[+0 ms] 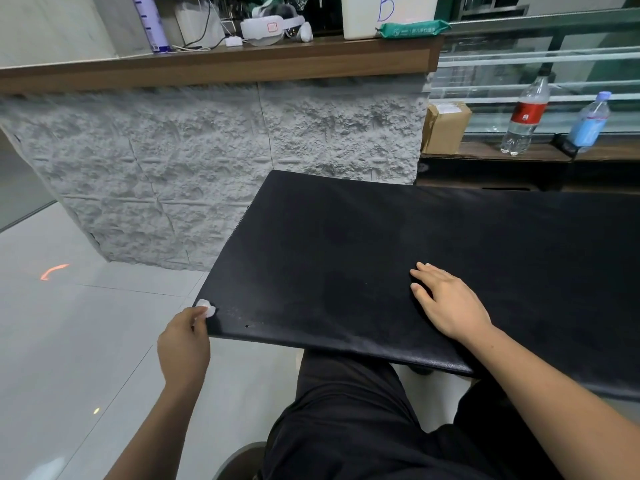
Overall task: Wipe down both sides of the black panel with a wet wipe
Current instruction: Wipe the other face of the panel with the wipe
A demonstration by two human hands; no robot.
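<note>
- On my feed the left hand (pixel 183 344) has its fingers curled in, pinching a small crumpled white wet wipe (pixel 206 308) at the fingertips.
- The wipe touches the near left corner of the black panel (pixel 346 244), right at its edge.
- The right hand (pixel 446 301) lies palm down on the panel's top face, fingers straight and slightly spread, gripping nothing.
- The panel lies roughly flat across the person's lap, its near edge over the dark trousers (pixel 346 410). Its left part overhangs the tiled floor (pixel 69 341), and its right end runs out of view.
- I see pale dusty smears on the panel near the left corner and along the near edge.
- Just beyond the panel's far edge stands a counter front with a rough grey textured face (pixel 207 161), topped by a wooden ledge (pixel 242 62).
- On the ledge I make out a white headset (pixel 272 27), a white box (pixel 388 15) marked with a blue letter B, and a green wipe pack (pixel 414 29) beside that box.
- To the right, on a lower wooden shelf, are a cardboard box (pixel 445 128), a red-labelled bottle (pixel 526 116) and a blue-labelled bottle (pixel 590 121).
- An orange light mark (pixel 53 271) shows on the floor, well to the left.
</note>
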